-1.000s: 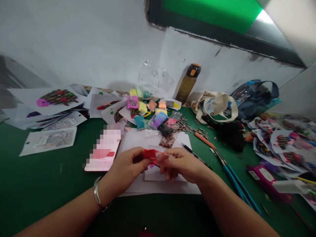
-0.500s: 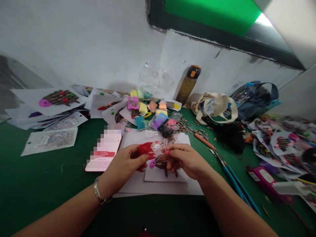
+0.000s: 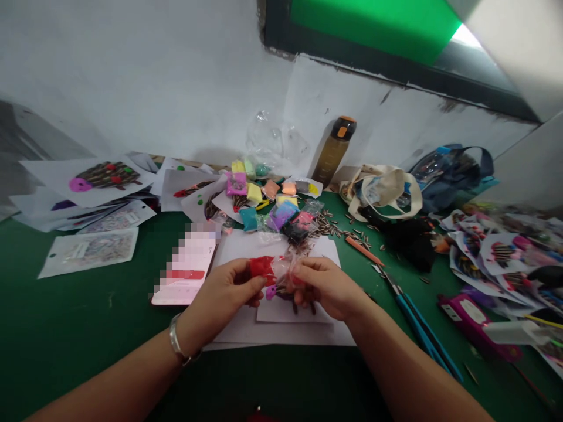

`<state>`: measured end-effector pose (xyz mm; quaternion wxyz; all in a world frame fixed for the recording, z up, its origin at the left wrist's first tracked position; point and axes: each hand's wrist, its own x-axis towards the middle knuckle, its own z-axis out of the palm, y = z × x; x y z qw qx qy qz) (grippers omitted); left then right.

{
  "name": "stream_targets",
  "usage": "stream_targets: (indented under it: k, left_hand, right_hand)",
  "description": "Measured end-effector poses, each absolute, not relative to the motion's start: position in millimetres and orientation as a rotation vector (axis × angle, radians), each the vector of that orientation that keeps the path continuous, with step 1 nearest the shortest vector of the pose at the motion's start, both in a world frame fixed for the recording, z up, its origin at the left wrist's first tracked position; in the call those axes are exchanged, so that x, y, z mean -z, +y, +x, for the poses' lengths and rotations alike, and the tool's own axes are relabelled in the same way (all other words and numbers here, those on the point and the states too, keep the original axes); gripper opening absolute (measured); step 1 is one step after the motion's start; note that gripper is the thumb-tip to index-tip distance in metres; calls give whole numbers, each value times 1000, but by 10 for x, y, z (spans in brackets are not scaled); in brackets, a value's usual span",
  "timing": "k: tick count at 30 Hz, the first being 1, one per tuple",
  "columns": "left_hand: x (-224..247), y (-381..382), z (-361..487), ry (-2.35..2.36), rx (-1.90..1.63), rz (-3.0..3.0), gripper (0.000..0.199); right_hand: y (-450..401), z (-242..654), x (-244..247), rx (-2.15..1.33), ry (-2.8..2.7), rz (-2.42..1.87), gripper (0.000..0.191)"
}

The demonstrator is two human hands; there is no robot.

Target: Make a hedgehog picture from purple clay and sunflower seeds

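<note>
My left hand (image 3: 240, 284) pinches the red end of a small clear plastic packet (image 3: 264, 269) of red clay. At the packet's clear end, the fingers of my right hand (image 3: 316, 281) are closed on the plastic. Both hands hold it just above a small white card (image 3: 281, 315). On that card lies a hedgehog figure with a purple clay head (image 3: 271, 292) and a body of striped sunflower seeds, partly hidden by my right hand. Larger white sheets (image 3: 233, 334) lie beneath the card.
A lit phone (image 3: 187, 275) lies left of the sheets. Coloured clay packets (image 3: 253, 192) and loose sunflower seeds (image 3: 328, 225) are behind. To the right lie blue-handled scissors (image 3: 422, 328), an orange stick (image 3: 364, 251) and a magenta box (image 3: 475, 325). A bottle (image 3: 334, 149) stands by the wall.
My right hand has shifted slightly and now bunches the packet's clear end between its fingers. My left hand keeps its hold on the red end.
</note>
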<state>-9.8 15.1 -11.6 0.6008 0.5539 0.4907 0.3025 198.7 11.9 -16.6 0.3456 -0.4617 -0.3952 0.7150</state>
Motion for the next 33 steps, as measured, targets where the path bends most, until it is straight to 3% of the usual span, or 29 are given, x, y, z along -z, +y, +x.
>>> stream_targets:
  k: [6,20,22,26,27,30,33]
  left_hand:
    - [74,150,-100,1099,-667,1341,17]
    - [141,298,-96,1228,-806,989,27]
    - [118,324,-77,1234,-798,984,34]
    - [-28,323,-125,1350,-742,1152,75]
    - [-77,304,-142,1428,-722,1309,78]
    - [-202,201,-118,1499,-737,1608,56]
    - [-238,71,40,1256,-712,1400,49]
  right_hand:
    - [120,1988,182,-1953,-1078,-1207,12]
    - [200,2210,125,-1694,-888,-1020,14]
    - [200,2206,123,-1685,-878,-1003,14]
    - [184,2188,101,-1621,-893,-1001,24]
    - [172,2180,90,-1595,-909,-1011,27]
    - [105,2130,46,-1462,-1052,-1073,26]
    - [-15,2039,-11,-1190,-1359,-1201,17]
